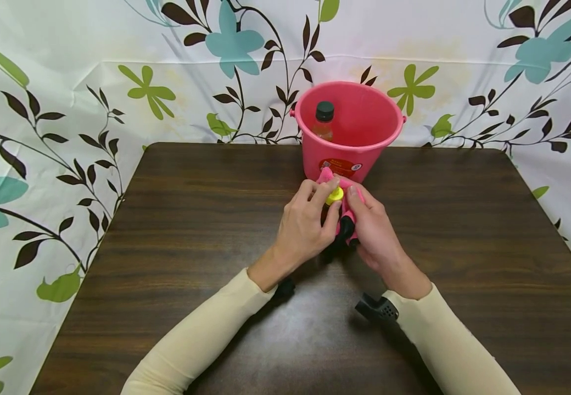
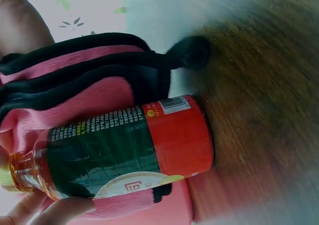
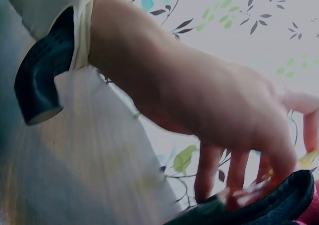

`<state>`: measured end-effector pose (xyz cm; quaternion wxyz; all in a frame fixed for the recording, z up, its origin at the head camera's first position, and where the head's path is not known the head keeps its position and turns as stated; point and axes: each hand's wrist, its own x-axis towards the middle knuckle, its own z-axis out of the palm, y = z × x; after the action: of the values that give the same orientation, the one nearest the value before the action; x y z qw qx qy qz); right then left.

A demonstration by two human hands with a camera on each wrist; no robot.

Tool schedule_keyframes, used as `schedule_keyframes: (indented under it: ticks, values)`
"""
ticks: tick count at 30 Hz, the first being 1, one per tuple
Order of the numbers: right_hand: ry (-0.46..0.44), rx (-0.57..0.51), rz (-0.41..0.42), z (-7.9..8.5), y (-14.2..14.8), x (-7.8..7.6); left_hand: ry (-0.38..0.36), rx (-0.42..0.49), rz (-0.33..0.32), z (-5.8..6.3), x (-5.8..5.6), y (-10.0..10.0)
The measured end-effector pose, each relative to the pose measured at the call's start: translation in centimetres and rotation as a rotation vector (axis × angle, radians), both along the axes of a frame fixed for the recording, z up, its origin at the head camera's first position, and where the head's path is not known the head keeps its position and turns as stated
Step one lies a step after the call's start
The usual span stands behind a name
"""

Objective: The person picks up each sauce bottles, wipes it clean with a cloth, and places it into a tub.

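Note:
My left hand pinches a bottle by its neck, near the yellow cap. The bottle has a dark green and red label and seems to stand upright just in front of the bucket. My right hand grips a pink, soft cloth item with black trim, its thumb lying on top near the cap. In the left wrist view the cloth lies against the bottle's side; its full shape is hidden. The left hand also appears in the right wrist view, fingers pointing down.
Behind the hands stands a pink bucket with a second, dark-capped bottle inside. The dark wooden table reaches back to a wall covering with leaf and flower patterns. A black wrist device sits at the right cuff.

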<state>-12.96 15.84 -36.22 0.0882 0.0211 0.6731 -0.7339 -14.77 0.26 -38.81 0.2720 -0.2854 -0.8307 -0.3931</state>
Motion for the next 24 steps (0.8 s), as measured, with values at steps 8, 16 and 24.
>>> schedule_keyframes:
  ticks: [8, 16, 24]
  values:
    - [0.054, -0.045, -0.008, 2.0, -0.1, 0.8, 0.025, 0.000, -0.011, -0.1, -0.1, 0.0]
    - [0.106, -0.097, 0.005, 5.1, 0.8, 1.6, 0.044, -0.019, -0.012, 0.1, -0.3, -0.2]
    - [0.095, -0.028, -0.032, 5.1, 1.4, 1.7, 0.007, -0.026, -0.017, 0.1, -0.3, -0.4]
